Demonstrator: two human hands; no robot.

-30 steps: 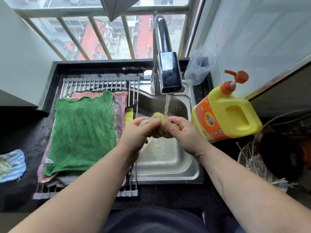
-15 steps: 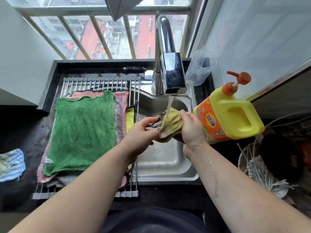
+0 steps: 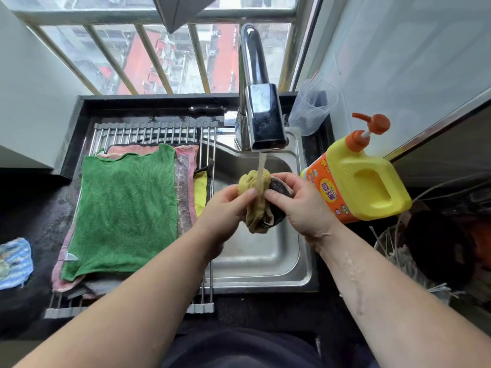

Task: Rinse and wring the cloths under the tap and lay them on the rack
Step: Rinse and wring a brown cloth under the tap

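A bunched olive-yellow cloth (image 3: 254,208) with a dark side hangs over the steel sink (image 3: 265,258), right under the stream from the chrome tap (image 3: 265,123). My left hand (image 3: 225,208) grips its left side and my right hand (image 3: 300,203) grips its right side, thumbs almost meeting on top. On the roll-up rack (image 3: 148,131) to the left lies a green cloth (image 3: 127,208) spread flat over pink and grey cloths (image 3: 184,187), with a yellow cloth edge (image 3: 201,192) beside them.
A yellow and orange pump bottle (image 3: 358,187) stands on the right of the sink, close to my right hand. A clear plastic cup (image 3: 310,107) sits behind it. A blue striped cloth (image 3: 14,261) lies on the dark counter far left. A dark bowl with sticks (image 3: 425,248) is at right.
My hands have bunched the cloth together and brought it lower under the stream; the spread yellow flap from half a second ago is now gathered between both thumbs.
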